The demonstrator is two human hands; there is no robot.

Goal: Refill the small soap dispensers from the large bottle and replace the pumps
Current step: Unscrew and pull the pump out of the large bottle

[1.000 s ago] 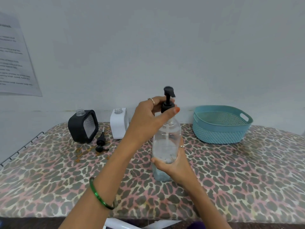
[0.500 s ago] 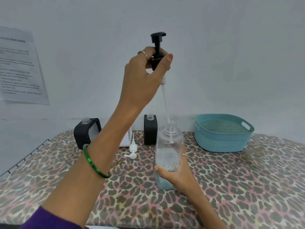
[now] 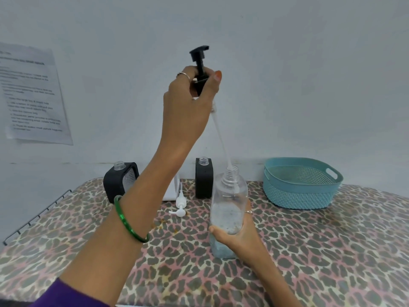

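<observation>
At centre frame the left hand (image 3: 188, 107) pinches the black pump (image 3: 200, 69), its tube tip at the neck of the large bottle (image 3: 229, 207) gripped by the right hand (image 3: 238, 237), so the open dispensers (image 3: 120, 179) behind seemingly await filling and pumps.

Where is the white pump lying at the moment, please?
The white pump lies on the table just left of the big clear bottle, in front of the white dispenser.
</observation>
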